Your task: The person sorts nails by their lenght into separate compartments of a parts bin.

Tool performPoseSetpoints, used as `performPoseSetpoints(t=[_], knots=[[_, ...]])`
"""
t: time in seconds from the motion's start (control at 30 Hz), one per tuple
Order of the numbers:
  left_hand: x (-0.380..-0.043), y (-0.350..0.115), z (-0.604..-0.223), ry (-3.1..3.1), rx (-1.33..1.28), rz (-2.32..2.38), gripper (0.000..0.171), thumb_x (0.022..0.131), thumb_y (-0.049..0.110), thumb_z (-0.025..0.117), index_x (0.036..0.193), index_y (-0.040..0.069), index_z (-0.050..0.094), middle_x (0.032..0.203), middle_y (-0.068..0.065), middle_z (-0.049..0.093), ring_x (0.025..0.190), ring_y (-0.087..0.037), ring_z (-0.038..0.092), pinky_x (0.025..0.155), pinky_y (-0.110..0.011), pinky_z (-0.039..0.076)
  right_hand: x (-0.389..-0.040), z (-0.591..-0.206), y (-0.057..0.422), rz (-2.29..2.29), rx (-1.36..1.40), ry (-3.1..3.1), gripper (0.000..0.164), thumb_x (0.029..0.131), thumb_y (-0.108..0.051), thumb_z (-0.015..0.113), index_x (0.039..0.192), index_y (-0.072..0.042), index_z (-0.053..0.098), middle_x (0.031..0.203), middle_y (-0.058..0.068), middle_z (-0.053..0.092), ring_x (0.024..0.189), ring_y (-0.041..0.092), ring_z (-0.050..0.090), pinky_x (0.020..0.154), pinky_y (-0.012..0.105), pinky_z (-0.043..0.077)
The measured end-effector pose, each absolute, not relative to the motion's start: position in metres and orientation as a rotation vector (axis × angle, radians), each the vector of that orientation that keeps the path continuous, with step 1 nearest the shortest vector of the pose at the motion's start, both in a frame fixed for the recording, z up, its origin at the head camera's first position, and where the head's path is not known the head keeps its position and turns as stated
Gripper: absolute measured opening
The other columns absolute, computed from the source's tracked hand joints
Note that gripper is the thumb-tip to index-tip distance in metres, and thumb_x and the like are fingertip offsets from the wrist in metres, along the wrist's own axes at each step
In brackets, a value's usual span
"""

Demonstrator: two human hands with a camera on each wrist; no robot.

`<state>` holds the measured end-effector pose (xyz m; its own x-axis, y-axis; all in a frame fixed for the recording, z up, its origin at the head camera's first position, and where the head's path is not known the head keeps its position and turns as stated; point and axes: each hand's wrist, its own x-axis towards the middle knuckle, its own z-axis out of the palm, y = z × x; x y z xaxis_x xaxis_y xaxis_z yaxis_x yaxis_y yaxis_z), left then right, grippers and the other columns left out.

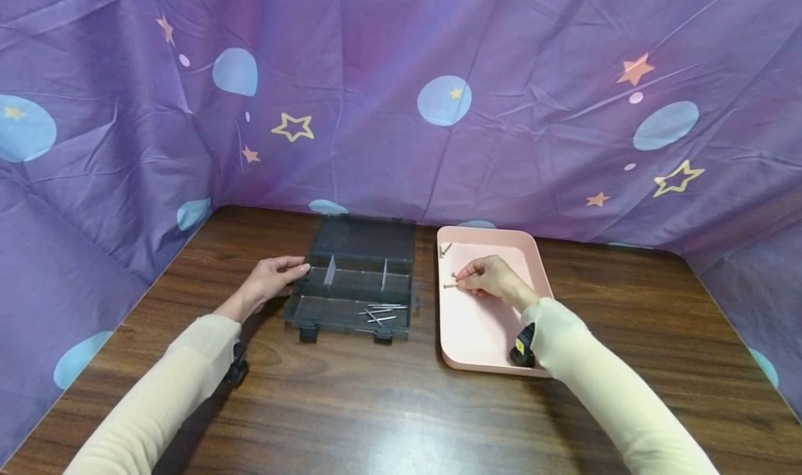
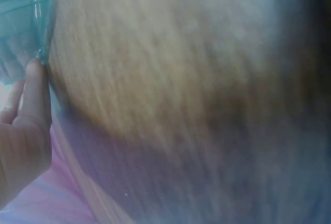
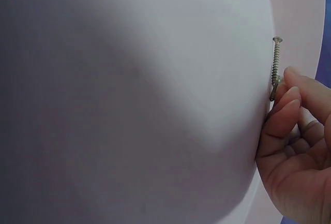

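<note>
My left hand (image 1: 276, 276) rests against the left side of a dark see-through compartment box (image 1: 351, 308), whose lid (image 1: 365, 237) is raised at the back. In the left wrist view its fairly straight fingers (image 2: 36, 89) touch the plastic. Several thin silver nails (image 1: 381, 315) lie in the box's front right part. Over a pink tray (image 1: 485, 343), my right hand (image 1: 495, 280) pinches a small brassy screw between thumb and fingertips. Another screw (image 3: 276, 58), with a threaded shaft and flat head, lies right beside those fingertips.
A few more screws (image 1: 444, 250) lie at the tray's far left corner. White dividers (image 1: 330, 271) part the box's rear row. Box and tray stand side by side on a brown wooden table (image 1: 351, 405). A purple patterned cloth (image 1: 376, 148) hangs behind.
</note>
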<state>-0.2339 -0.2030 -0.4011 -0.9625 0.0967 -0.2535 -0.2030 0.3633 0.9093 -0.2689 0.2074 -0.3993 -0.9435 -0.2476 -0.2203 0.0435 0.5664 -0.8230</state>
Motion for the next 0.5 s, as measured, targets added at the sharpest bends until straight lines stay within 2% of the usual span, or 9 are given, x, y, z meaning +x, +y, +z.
performPoseSetpoints(t=[0.5], knots=[[-0.2333, -0.203, -0.4002, 2.357, -0.098, 1.647, 0.054, 0.097, 0.026, 0.054, 0.14, -0.003, 0.04, 0.142, -0.024, 0.041, 0.13, -0.033, 0.041, 0.1, -0.042, 0.045, -0.2681, -0.4012, 0.2059, -1.242, -0.174, 2.563, 0.016, 0.081, -0.005, 0.071, 0.093, 0.005, 0.068, 0.059, -0.005, 0.056, 0.051, 0.005, 0.046, 0.046, 0.017, 0.04]])
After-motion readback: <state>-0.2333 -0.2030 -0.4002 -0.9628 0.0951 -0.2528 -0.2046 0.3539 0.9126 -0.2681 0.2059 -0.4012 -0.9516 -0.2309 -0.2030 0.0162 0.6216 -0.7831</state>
